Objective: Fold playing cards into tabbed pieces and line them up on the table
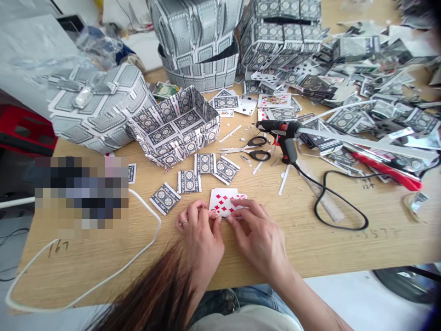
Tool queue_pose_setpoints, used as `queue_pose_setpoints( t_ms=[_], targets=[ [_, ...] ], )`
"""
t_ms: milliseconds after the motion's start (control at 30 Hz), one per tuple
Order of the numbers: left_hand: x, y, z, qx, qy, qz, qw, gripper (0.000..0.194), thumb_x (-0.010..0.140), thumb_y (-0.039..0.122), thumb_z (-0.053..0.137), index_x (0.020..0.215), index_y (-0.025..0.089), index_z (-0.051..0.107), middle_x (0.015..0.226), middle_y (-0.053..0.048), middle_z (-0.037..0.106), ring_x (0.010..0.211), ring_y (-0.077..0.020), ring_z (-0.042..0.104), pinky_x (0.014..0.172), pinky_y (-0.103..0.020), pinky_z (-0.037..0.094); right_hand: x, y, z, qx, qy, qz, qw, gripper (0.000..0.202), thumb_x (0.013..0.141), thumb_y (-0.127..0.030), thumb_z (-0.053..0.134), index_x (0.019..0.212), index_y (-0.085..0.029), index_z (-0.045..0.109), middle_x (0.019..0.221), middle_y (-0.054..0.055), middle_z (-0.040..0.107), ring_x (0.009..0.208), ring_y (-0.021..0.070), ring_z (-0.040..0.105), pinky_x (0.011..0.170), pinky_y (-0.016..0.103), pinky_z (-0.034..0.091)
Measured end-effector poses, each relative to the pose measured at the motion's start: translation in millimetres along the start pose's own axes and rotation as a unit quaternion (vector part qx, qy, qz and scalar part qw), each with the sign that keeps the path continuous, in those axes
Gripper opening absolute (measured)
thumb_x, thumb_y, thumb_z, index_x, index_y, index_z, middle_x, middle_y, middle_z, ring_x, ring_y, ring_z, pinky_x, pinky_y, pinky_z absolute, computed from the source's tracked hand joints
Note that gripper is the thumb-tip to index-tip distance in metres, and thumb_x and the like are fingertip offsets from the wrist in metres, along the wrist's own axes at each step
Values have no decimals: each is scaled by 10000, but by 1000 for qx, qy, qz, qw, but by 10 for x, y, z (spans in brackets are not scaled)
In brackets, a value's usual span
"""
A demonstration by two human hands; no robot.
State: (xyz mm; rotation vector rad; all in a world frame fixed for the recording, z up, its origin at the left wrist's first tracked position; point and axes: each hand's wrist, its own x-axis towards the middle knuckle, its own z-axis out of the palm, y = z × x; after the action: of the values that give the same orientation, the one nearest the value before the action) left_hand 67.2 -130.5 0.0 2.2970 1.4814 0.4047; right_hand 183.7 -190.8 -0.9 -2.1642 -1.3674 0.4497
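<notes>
I sit at a big wood table (310, 248). At its back right is a large, messy heap of cards and card bits (361, 87). A tall card basket (203, 69) stands at the back, with a puffy gray woven piece (196, 23) on top. Right of it is a card box (282, 34) with a dark gap in its front. At the left is a gray box (96, 101) with its lid on, so I cannot tell what it holds. Just beside it, the open basket (175, 131) shows a floor and walls made of blue and white card backs.

Right of the open basket, a black glue gun (287, 142) lies near the scissors (246, 149). My two hands are at the front. Between them, the ten of diamonds card (223, 202) lies face up on the table, nearer to me than the open basket. My left hand (203, 234) has a ring on and pinches the card's near left corner. My right hand (262, 234) holds the right side in a narrow grip, with its thumb at the near edge. I can read a red 10 on the card.

Four small folded cards (189, 181) lie in front of the open basket, backs up. By the table's left front, the pen marks (58, 248) look like 167. Other marks (374, 232) at the right are too faint to read well.
</notes>
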Motion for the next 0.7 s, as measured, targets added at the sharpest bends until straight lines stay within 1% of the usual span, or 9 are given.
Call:
queue_pose_setpoints(
  t_ms=[100, 233, 433, 500, 567, 633, 667, 700],
  targets=[
    [10, 1, -6, 6, -16, -18, 1000, 72, 828, 212, 580, 765, 199, 547, 1081, -96, 573, 1019, -308, 489, 860, -494, 363, -10, -25, 23, -9, 2, 25, 1000, 162, 903, -286, 534, 772, -224, 605, 1126, 13, 652, 906, 196, 624, 604, 277, 470],
    [29, 28, -40, 16, -51, -39, 998, 67, 831, 216, 558, 766, 199, 555, 1107, -104, 555, 1031, -313, 484, 864, -504, 357, -11, -60, 14, -12, -14, 48, 999, 170, 905, -278, 511, 764, -221, 588, 1142, 28, 647, 869, 182, 648, 537, 257, 443],
    [59, 29, -66, 16, -71, -50, 996, 58, 820, 227, 556, 774, 202, 580, 1108, -103, 540, 1042, -314, 477, 875, -498, 349, -2, -83, 6, -31, -17, 40, 999, 155, 905, -256, 484, 786, -211, 572, 1133, 54, 644, 803, 168, 661, 466, 248, 402],
    [74, 11, -69, 12, -80, -53, 995, 74, 817, 260, 573, 769, 207, 590, 1108, -96, 544, 1035, -312, 480, 870, -493, 349, -1, -75, 11, -31, -22, 39, 999, 143, 905, -262, 492, 797, -211, 571, 1137, 50, 640, 804, 167, 662, 457, 247, 394],
    [89, -2, -69, 14, -85, -56, 995, 131, 822, 322, 588, 754, 210, 597, 1104, -92, 550, 1018, -311, 485, 867, -495, 346, 0, -66, 9, -29, -30, 43, 998, 147, 911, -272, 493, 797, -216, 567, 1154, 37, 629, 796, 160, 662, 445, 246, 382],
    [99, -1, -66, 24, -84, -61, 994, 180, 831, 361, 589, 737, 208, 601, 1097, -91, 554, 1007, -312, 485, 876, -504, 340, 7, -57, -2, -23, -33, 55, 998, 115, 911, -294, 505, 843, -225, 568, 1170, 28, 612, 775, 153, 658, 443, 247, 384],
    [103, 6, -64, 29, -81, -65, 994, 187, 834, 360, 590, 730, 206, 600, 1094, -91, 554, 1010, -313, 482, 884, -510, 336, 14, -52, -11, -19, -32, 65, 997, 94, 904, -314, 522, 894, -230, 563, 1174, 31, 602, 763, 154, 653, 447, 248, 393],
    [106, 15, -63, 33, -80, -68, 994, 180, 837, 348, 590, 729, 203, 600, 1096, -91, 551, 1020, -315, 478, 893, -514, 334, 23, -45, -22, -16, -30, 76, 997, 118, 891, -336, 544, 950, -233, 550, 1171, 38, 593, 749, 157, 646, 453, 252, 405]
  ],
)
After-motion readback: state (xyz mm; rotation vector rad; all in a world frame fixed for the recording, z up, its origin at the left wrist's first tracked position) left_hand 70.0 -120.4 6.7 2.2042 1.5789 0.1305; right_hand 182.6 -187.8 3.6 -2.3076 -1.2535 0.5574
